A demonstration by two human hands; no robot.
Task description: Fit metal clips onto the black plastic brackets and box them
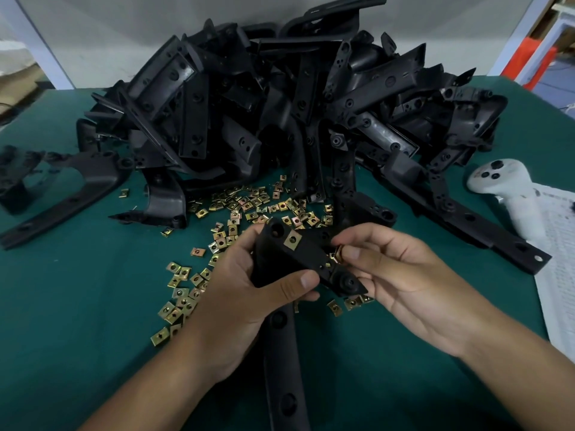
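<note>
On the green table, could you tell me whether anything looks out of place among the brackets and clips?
Yes: a white handheld controller lies at the right, beside the pile of black brackets and partly on a printed sheet. It is no part of the assembly. The loose metal clips are scattered, not spilled from any container in view.

- Bracket pile (280, 104) at table's (77, 306) back.
- Loose clips (249, 206) before it.
- Controller (510, 194) right, on paper (560, 259).
- Lone bracket (62, 188) left.

A factory assembly bench: heaped black brackets (280, 113) and loose metal clips (249, 206) on green matting (77, 306).
</note>
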